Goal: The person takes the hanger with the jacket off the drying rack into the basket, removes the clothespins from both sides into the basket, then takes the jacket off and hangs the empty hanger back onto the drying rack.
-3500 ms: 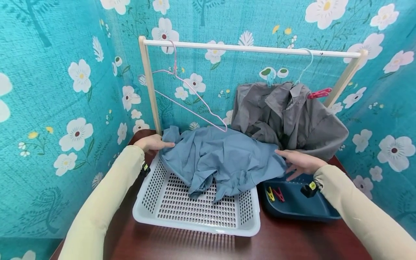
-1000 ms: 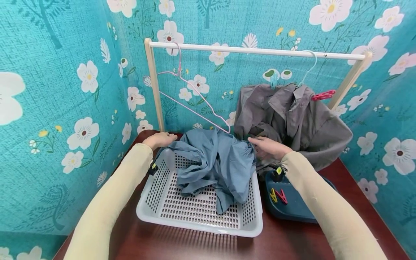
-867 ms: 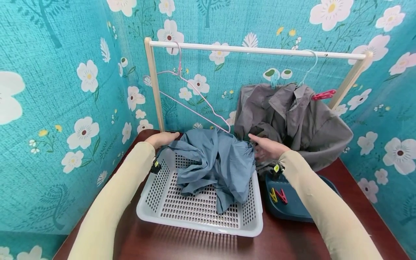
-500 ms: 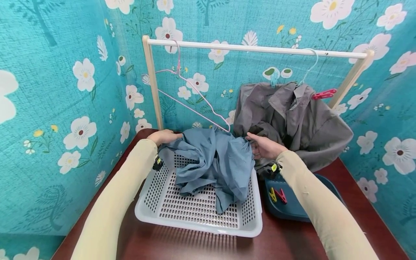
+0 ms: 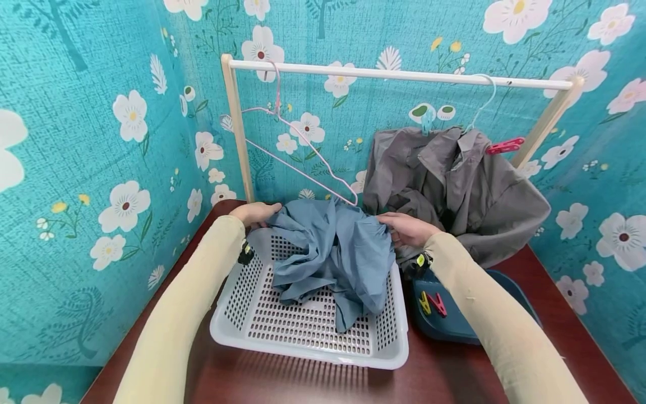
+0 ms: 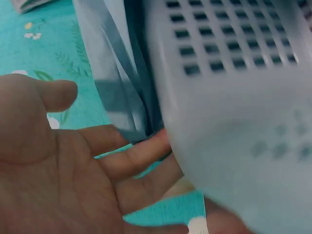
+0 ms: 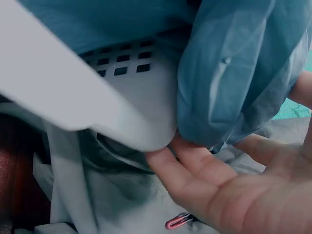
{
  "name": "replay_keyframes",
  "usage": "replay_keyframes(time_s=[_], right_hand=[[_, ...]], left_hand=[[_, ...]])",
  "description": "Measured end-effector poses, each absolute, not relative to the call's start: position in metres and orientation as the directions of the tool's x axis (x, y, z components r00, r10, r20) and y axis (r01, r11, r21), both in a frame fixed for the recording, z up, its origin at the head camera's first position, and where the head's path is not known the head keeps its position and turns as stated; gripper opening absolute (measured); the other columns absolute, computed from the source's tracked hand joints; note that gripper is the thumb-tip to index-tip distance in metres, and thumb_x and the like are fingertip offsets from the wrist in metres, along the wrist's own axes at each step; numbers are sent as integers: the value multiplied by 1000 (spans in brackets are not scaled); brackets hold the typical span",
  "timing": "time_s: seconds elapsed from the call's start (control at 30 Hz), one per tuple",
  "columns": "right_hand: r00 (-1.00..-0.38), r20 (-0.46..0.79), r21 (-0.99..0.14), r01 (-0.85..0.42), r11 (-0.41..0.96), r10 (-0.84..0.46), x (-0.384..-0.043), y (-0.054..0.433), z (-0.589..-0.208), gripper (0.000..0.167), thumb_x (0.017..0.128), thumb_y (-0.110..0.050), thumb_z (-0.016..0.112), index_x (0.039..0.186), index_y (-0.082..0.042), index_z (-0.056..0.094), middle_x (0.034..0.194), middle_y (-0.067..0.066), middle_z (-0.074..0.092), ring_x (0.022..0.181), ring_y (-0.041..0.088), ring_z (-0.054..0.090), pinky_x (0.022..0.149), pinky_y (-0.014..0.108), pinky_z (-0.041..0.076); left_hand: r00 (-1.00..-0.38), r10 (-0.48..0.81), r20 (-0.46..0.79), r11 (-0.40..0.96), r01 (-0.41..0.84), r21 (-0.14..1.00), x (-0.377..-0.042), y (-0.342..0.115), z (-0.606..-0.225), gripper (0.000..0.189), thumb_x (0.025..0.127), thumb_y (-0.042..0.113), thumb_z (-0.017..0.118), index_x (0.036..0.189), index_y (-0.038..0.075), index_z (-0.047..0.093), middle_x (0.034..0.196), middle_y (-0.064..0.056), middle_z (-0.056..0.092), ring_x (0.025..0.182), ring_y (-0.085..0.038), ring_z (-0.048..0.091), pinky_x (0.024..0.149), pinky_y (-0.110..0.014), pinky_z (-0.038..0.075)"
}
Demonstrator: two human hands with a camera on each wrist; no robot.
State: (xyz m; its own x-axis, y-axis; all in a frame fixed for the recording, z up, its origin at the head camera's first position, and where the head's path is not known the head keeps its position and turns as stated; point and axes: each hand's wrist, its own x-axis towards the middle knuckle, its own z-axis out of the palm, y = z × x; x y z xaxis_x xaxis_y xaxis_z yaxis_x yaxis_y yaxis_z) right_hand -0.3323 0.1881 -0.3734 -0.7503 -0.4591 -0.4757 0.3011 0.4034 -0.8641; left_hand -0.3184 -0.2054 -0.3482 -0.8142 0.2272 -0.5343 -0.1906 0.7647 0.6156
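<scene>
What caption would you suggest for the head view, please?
Left hand and right hand flank a crumpled blue garment partly in a white basket; gray clothing hangs from a rack.

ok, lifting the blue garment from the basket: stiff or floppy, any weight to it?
Likely floppy: the blue garment slumps in loose folds over the far rim of the basket. Probably light; the fabric looks thin. It may trail when lifted, since its near end lies inside.

head: above, forward-down, wide | wrists: close, along fingers (image 6: 131,158) | shared by all: basket (image 5: 303,354)
</scene>
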Motion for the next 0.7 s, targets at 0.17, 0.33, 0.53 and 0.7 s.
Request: replay_keyframes(time_s=[0.17,0.33,0.53,0.7], right_hand=[[-761,-455,-871,271,410,-463,-333,181,-371,63,101,-32,45,150,-4,16,142,21,34,112,30,54,93,45,43],[-788,-401,-889,213,405,-467,-332,174,-368,62,100,-25,47,150,-2,17,93,4,56,72,13,54,82,38,44],[-833,-328,-897,127,423,-446,-328,163,-364,53,98,-5,46,146,2,26,96,9,54,63,9,42,72,32,39],[-879,-250,-911,71,406,-407,-324,156,-361,50,92,9,43,141,6,36,139,25,38,93,19,53,82,30,44]], left_hand=[[-807,280,-520,748,-156,645,-321,-183,-351,72,100,51,33,150,2,17,152,-21,22,135,-34,29,105,-44,29],[-801,324,-504,750,-108,653,-325,-156,-359,83,95,52,47,152,5,9,157,-14,7,140,-31,17,108,-45,24],[-857,347,-381,642,-78,762,-328,-133,-367,84,91,27,63,152,6,8,156,-13,9,141,-29,17,107,-43,27],[-908,293,-300,565,-89,821,-330,-127,-367,72,88,5,61,149,8,24,154,-14,19,125,-26,38,91,-37,38]])
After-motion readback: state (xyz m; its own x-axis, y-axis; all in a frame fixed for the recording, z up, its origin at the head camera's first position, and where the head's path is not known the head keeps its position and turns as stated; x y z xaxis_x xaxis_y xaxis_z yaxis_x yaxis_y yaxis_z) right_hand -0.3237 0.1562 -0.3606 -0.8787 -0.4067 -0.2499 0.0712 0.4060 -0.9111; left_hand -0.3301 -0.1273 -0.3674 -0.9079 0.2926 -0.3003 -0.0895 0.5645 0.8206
